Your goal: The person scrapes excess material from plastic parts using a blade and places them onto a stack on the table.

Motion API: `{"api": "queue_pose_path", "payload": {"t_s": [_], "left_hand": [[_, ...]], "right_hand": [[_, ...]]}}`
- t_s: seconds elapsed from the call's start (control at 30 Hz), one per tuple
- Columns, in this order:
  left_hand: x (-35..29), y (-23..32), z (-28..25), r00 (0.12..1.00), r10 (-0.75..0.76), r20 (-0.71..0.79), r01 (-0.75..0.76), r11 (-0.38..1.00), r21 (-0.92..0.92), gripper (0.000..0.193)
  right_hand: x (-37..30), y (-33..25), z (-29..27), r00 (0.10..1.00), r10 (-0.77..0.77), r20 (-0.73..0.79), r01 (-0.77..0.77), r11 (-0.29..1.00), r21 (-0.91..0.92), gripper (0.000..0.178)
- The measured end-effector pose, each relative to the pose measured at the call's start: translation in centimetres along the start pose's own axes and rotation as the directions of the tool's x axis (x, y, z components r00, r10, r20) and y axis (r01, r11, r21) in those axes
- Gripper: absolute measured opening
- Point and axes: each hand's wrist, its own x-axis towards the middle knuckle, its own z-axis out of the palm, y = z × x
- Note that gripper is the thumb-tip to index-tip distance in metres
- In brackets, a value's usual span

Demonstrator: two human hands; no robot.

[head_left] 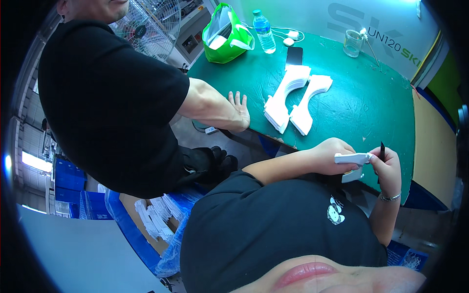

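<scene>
Left hand (331,154) gripping a white part (351,158), right hand (388,172) clasping a black tool (382,151), I'm likely mid-trim and should next angle it inward.

A pale white part (352,158), smooth and curved, is held roughly level between the left hand (334,157) and right hand (388,171), its middle partly covered by fingers. A slim black tool (382,150) is gripped nearly upright in the right hand, its pointed tip raised.
</scene>
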Motion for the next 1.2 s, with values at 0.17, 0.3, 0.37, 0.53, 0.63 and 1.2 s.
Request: {"api": "queue_pose_path", "payload": {"t_s": [0.17, 0.3, 0.37, 0.53, 0.63, 1.2], "left_hand": [[0.2, 0.0, 0.3, 0.996, 0.067, -0.053, -0.065, 0.997, 0.039, 0.013], [0.1, -1.0, 0.5, 0.99, -0.01, -0.143, 0.003, 0.999, -0.05, 0.024], [-0.1, -1.3, -0.5, 0.99, -0.013, -0.141, 0.011, 1.0, -0.009, 0.026], [-0.1, -1.2, -1.7, 0.913, -0.23, -0.336, -0.004, 0.82, -0.572, 0.024], [-0.9, -2.3, -2.0, 0.919, -0.216, -0.33, -0.037, 0.785, -0.618, 0.028], [-3.1, -2.5, -2.5, 0.965, -0.229, -0.129, 0.123, 0.828, -0.546, 0.041]], "right_hand": [[0.0, -0.3, 0.6, 0.986, -0.159, -0.054, 0.139, 0.955, -0.262, 0.009], [1.3, -0.3, -0.1, 0.891, -0.379, -0.251, 0.117, 0.724, -0.679, 0.015], [1.4, -0.4, -0.9, 0.855, -0.409, -0.317, 0.118, 0.75, -0.651, 0.022], [1.5, 0.9, -2.8, 0.78, -0.469, -0.414, 0.104, 0.75, -0.654, 0.025], [1.2, 1.7, -3.2, 0.808, -0.44, -0.391, 0.112, 0.766, -0.633, 0.025], [-0.2, 2.0, -1.0, 0.907, -0.36, -0.217, 0.292, 0.911, -0.291, 0.025]]}}
